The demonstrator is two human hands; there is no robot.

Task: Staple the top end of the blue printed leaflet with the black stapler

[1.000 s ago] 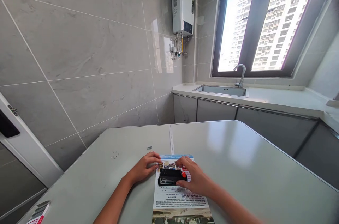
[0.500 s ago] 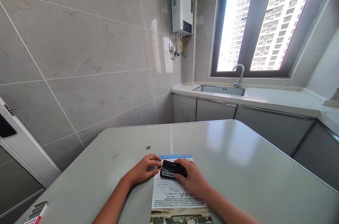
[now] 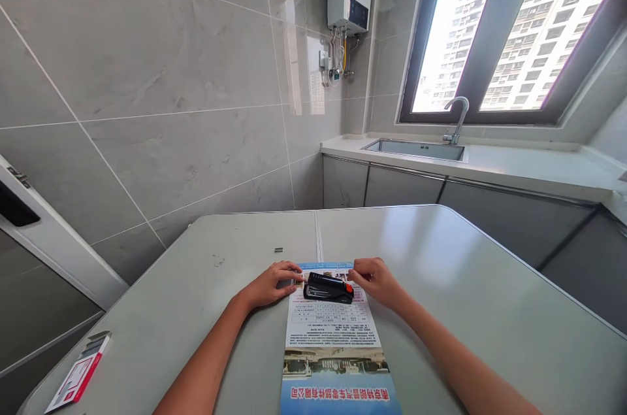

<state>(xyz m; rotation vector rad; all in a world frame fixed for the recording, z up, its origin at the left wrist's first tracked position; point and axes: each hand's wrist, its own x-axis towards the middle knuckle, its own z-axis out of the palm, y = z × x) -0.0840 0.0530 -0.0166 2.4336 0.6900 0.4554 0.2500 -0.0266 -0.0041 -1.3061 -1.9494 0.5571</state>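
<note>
Left hand: the left hand [image 3: 268,284] lies low on the counter [image 3: 455,284] at the left edge of the leaflet [image 3: 333,343]; its fingers [image 3: 289,269] are loosely curled, tips pressing the leaflet's top left corner, closed round nothing.
Right hand: the right hand [image 3: 375,279] sits at the leaflet's top right corner; its fingers [image 3: 360,266] are bent and drawn together at the paper's edge, whether they pinch it I cannot tell.
Stapler: the black stapler [image 3: 328,288] with a red end lies flat across the upper part of the leaflet, between the two hands, just beside the right hand and not gripped by either.
Leaflet: flat on the counter, running toward the person.
Elsewhere: a red and white card [image 3: 78,376] near the counter's left edge; a sink [image 3: 416,149] with a tap [image 3: 458,119] under the window.
</note>
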